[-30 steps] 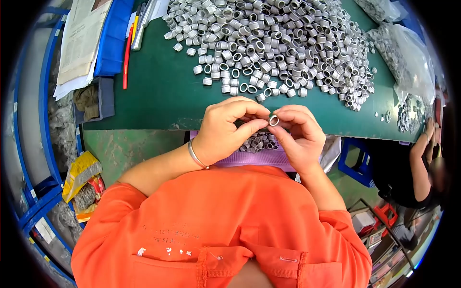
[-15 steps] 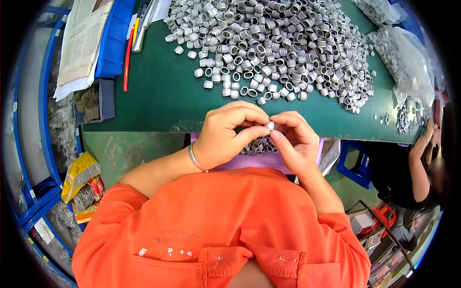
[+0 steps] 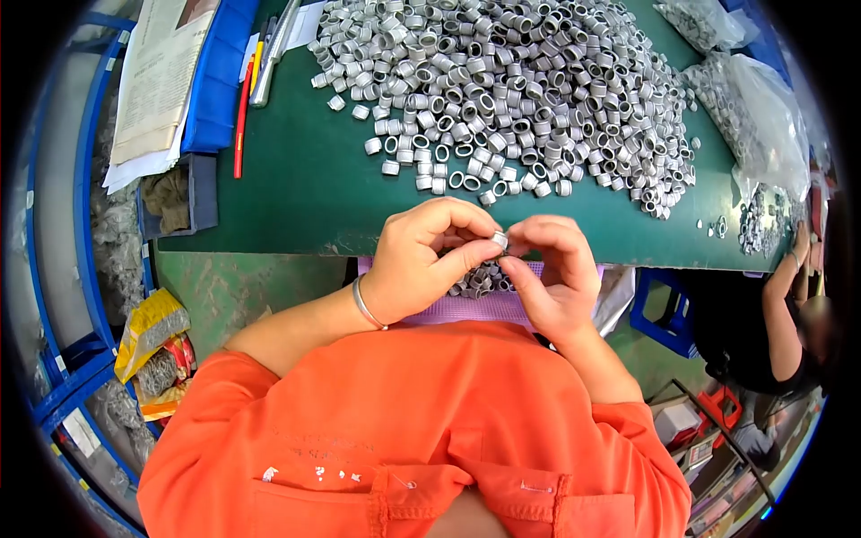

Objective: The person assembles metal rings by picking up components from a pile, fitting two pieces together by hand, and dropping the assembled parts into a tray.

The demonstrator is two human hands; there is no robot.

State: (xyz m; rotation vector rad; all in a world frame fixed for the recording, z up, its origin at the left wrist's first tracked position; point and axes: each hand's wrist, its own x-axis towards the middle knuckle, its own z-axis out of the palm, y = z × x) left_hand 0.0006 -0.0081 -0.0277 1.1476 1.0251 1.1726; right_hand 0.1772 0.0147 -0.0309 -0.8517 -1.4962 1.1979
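A small silver metal ring (image 3: 500, 239) is pinched between the thumb and index finger of my left hand (image 3: 421, 247), which wears a bracelet at the wrist. My right hand (image 3: 558, 269) is just right of the ring, thumb and fingers curled and a little apart, with nothing visible between them. Under both hands a pink basket (image 3: 457, 310) holds more rings (image 3: 480, 282). A large heap of similar metal rings (image 3: 502, 90) covers the green table (image 3: 296, 193) beyond my hands.
A blue bin (image 3: 215, 90), newspapers (image 3: 161, 76) and pens (image 3: 244, 121) lie at the left. Plastic bags of parts (image 3: 762, 117) and a small pile (image 3: 767, 224) are at the right. Another person's arm (image 3: 782, 318) reaches the table's right end near a blue stool (image 3: 659, 314).
My right thumb and fingers have come off the ring and spread apart slightly. The ring stays in my left fingers, tilted and slightly further left.
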